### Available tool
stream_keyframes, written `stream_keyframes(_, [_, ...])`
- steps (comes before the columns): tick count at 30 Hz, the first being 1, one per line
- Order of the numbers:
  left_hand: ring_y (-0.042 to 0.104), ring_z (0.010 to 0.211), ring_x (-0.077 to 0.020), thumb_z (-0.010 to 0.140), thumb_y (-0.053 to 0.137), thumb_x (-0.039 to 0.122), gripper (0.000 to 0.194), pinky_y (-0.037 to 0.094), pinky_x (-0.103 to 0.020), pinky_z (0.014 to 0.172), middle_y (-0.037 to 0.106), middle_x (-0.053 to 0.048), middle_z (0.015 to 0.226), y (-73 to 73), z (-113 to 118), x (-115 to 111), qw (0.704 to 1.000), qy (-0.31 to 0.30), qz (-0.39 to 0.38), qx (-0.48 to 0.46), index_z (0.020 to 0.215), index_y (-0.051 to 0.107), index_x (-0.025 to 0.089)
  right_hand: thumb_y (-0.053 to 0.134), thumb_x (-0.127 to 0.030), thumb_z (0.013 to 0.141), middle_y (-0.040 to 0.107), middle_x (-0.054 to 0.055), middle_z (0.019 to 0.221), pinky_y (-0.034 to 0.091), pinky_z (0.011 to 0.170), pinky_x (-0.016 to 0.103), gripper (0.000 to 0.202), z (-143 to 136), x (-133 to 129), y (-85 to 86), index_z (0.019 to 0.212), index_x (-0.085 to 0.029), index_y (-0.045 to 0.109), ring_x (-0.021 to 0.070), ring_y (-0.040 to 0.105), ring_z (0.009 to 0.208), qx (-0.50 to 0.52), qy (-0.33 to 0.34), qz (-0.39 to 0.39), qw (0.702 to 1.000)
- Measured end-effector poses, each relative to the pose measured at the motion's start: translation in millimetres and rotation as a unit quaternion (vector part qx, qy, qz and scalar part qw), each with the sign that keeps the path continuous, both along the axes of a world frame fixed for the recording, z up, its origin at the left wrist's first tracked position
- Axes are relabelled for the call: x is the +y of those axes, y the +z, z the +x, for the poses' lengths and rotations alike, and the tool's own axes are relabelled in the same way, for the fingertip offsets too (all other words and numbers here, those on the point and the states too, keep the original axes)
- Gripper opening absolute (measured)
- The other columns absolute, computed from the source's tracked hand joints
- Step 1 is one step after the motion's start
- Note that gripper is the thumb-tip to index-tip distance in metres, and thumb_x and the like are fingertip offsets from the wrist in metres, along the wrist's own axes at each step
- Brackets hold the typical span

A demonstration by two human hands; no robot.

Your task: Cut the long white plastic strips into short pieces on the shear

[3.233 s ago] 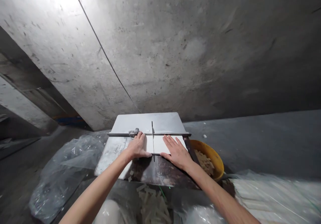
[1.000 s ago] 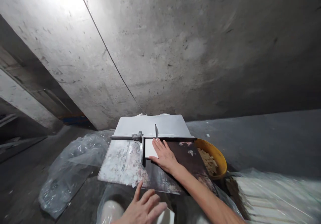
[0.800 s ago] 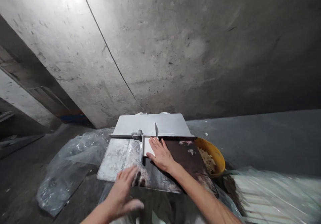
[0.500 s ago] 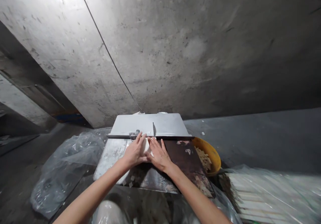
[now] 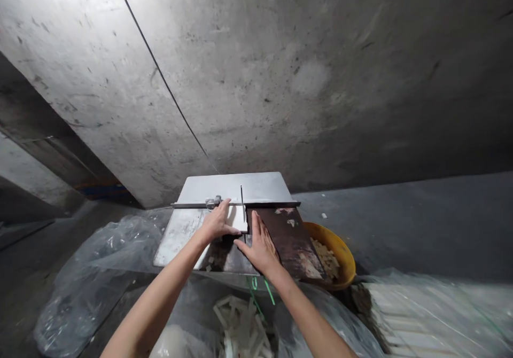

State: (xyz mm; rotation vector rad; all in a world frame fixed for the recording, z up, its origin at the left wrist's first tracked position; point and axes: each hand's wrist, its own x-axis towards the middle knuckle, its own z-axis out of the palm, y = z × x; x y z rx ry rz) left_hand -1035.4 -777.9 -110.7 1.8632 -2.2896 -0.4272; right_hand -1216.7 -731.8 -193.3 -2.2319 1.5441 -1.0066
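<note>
White panel (image 5: 237, 217) stays square to the saw blade (image 5: 242, 200) at its one o'clock, I judge, because my left hand's (image 5: 217, 223) fingers grip it; at four o'clock, my right hand (image 5: 262, 247) lies open.

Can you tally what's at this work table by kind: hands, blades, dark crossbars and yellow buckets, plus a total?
Hands: 2, left hand and right hand
Blade: 1
Dark crossbar: 1
Yellow bucket: 1
Total: 5
</note>
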Motion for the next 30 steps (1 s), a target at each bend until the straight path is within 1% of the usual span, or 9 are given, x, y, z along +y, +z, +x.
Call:
stream_keyframes(4, [0.045, 0.128, -0.0334, 0.060, 0.081, 0.056, 0.114, 0.040, -0.039, 0.101, 0.042, -0.019, 0.142, -1.1, 0.6, -25.7, 1.000, 0.009, -0.014, -0.001, 0.146, 0.018, 0.016, 0.059, -0.051, 0.085, 0.017, 0.021, 0.156, 0.034, 0.109, 0.050, 0.104, 4.2, -32.1, 2.6, 0.151, -0.018, -0.014, 0.0318, 0.023, 0.141, 0.013, -0.005, -0.010, 1.000])
stream_keyframes(8, [0.050, 0.123, -0.0318, 0.060, 0.080, 0.054, 0.104, 0.042, -0.037, 0.097, 0.048, -0.017, 0.135, -0.1, -0.6, -26.4, 1.000, -0.001, -0.027, 0.000, 0.139, 0.024, 0.017, 0.056, -0.049, 0.087, 0.017, 0.021, 0.155, 0.036, 0.107, 0.049, 0.099, 4.6, -35.8, 3.2, 0.152, -0.017, -0.011, 0.0323, 0.026, 0.140, 0.020, -0.014, -0.018, 1.000])
stream_keyframes(11, [0.052, 0.118, -0.0319, 0.062, 0.078, 0.056, 0.091, 0.043, -0.039, 0.095, 0.052, -0.014, 0.129, -1.2, -2.1, -10.3, 1.000, -0.009, -0.028, -0.002, 0.131, 0.033, 0.019, 0.050, -0.049, 0.091, 0.021, 0.021, 0.155, 0.038, 0.106, 0.048, 0.090, 2.7, -18.7, 0.2, 0.152, -0.018, -0.009, 0.0315, 0.030, 0.139, 0.017, -0.017, -0.031, 0.999])
stream_keyframes(16, [0.040, 0.131, -0.0336, 0.059, 0.078, 0.060, 0.094, 0.039, -0.044, 0.104, 0.034, -0.016, 0.145, -11.7, -2.4, 32.1, 0.998, -0.044, -0.045, -0.013, 0.132, 0.033, 0.020, 0.036, -0.048, 0.097, 0.026, 0.017, 0.154, 0.040, 0.105, 0.047, 0.074, -2.1, 24.5, -10.3, 0.153, -0.020, -0.003, 0.0291, 0.032, 0.138, -0.009, -0.019, -0.029, 0.999])
stream_keyframes(21, [0.041, 0.129, -0.0342, 0.061, 0.074, 0.061, 0.097, 0.043, -0.044, 0.101, 0.029, -0.016, 0.148, -16.9, -4.3, 69.3, 0.997, -0.048, -0.050, -0.019, 0.135, 0.030, 0.017, 0.030, -0.045, 0.098, 0.034, 0.015, 0.150, 0.035, 0.110, 0.046, 0.061, -3.0, 40.5, -6.3, 0.151, -0.016, 0.020, 0.0261, 0.031, 0.139, -0.021, 0.019, -0.012, 1.000])
stream_keyframes(23, [0.042, 0.129, -0.0342, 0.061, 0.074, 0.062, 0.097, 0.043, -0.044, 0.101, 0.029, -0.016, 0.148, -15.6, -5.5, 77.6, 0.998, -0.047, -0.047, -0.020, 0.135, 0.031, 0.017, 0.034, -0.049, 0.097, 0.043, 0.015, 0.145, 0.035, 0.109, 0.047, 0.058, -4.3, 37.2, 1.7, 0.144, -0.015, 0.036, 0.0278, 0.035, 0.136, -0.019, 0.040, -0.004, 0.999])
stream_keyframes(26, [0.041, 0.129, -0.0340, 0.059, 0.075, 0.063, 0.099, 0.042, -0.044, 0.103, 0.029, -0.015, 0.148, -12.8, -6.1, 82.1, 0.998, -0.043, -0.040, -0.019, 0.135, 0.031, 0.018, 0.030, -0.046, 0.098, 0.063, 0.012, 0.117, 0.043, 0.099, 0.044, 0.045, -10.0, 32.7, 14.3, 0.116, -0.018, 0.061, 0.0261, 0.055, 0.115, -0.041, 0.039, 0.000, 0.998])
stream_keyframes(28, [0.042, 0.129, -0.0341, 0.058, 0.076, 0.064, 0.100, 0.043, -0.044, 0.102, 0.030, -0.015, 0.147, -11.6, -5.5, 81.6, 0.998, -0.045, -0.039, -0.019, 0.135, 0.031, 0.018, 0.028, -0.045, 0.099, 0.065, 0.011, 0.107, 0.046, 0.093, 0.041, 0.044, -14.5, 35.5, 19.2, 0.107, -0.019, 0.062, 0.0244, 0.058, 0.105, -0.058, 0.024, 0.000, 0.998])
stream_keyframes(30, [0.042, 0.129, -0.0341, 0.058, 0.076, 0.064, 0.099, 0.043, -0.044, 0.103, 0.031, -0.016, 0.146, -11.5, -4.8, 80.3, 0.998, -0.049, -0.040, -0.019, 0.134, 0.032, 0.017, 0.038, -0.051, 0.095, 0.062, 0.012, 0.114, 0.045, 0.096, 0.044, 0.045, -16.5, 44.6, 19.7, 0.123, -0.019, 0.053, 0.0261, 0.056, 0.108, -0.060, 0.040, -0.001, 0.997])
